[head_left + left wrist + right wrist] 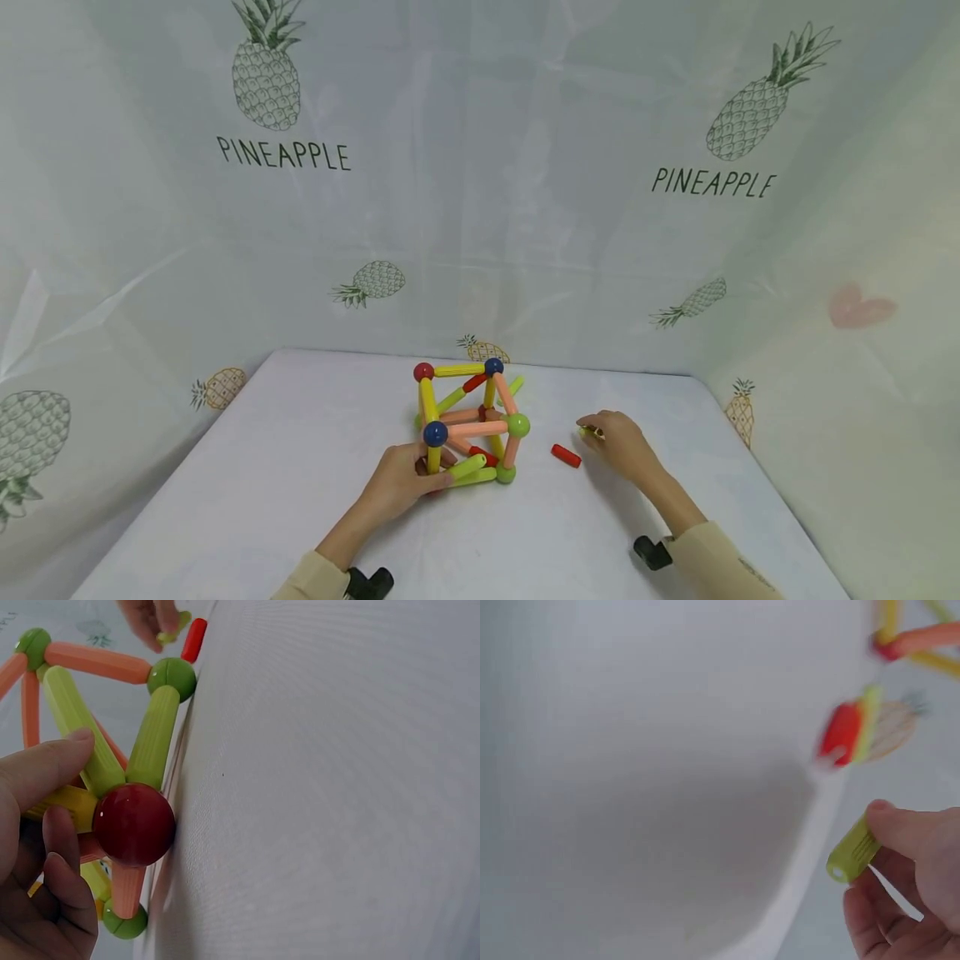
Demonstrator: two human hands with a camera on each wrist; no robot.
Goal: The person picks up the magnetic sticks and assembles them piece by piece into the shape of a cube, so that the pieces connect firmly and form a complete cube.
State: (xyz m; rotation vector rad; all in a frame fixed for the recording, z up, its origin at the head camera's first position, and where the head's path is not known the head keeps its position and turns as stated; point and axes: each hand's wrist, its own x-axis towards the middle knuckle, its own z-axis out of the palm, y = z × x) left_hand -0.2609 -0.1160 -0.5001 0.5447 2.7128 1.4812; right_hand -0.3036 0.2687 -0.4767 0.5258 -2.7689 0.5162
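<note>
A cube-like frame of magnetic building rods and balls stands on the table. My left hand grips its near left corner. In the left wrist view the thumb presses a lime rod, while the fingers curl round a yellow rod beside a dark red ball. To the right of the frame, my right hand pinches a short lime rod between thumb and fingers, just above the table. A short red rod lies between the frame and that hand.
A loose lime rod shows behind the frame's right side, partly hidden. White cloth with printed pineapples hangs behind the white table and along its sides. Black wrist-worn devices sit at both sleeves.
</note>
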